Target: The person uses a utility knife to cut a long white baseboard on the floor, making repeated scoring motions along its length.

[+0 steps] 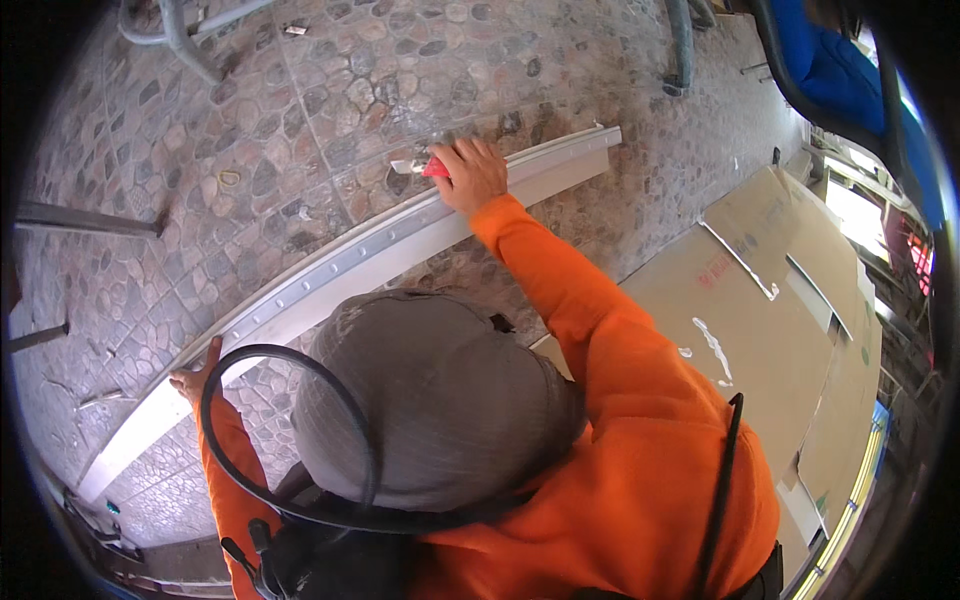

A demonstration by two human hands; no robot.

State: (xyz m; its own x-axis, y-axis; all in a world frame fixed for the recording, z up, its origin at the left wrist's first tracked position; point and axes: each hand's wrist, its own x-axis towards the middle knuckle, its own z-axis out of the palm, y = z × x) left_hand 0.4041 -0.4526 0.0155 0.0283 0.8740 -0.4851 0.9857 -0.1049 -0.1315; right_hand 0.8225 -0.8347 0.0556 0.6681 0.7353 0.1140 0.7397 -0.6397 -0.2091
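A long white strip [330,268] runs diagonally in front of me, with a row of oval slots along it. My left hand [202,374] grips the strip near its lower left end, thumb on top. Over the strip's far right part, my right hand [472,174] is closed around a red tool [436,167] with a short, flat, pale tip pointing left. The exact kind of this tool is too small to tell. Both arms wear orange sleeves.
Stone-patterned floor tiles [250,120] lie around the strip. Metal legs [90,217] stand at left and at the top. Flattened cardboard [780,330] with white smears covers the right side. A grey cap [430,400] and black cable [285,350] block the lower middle.
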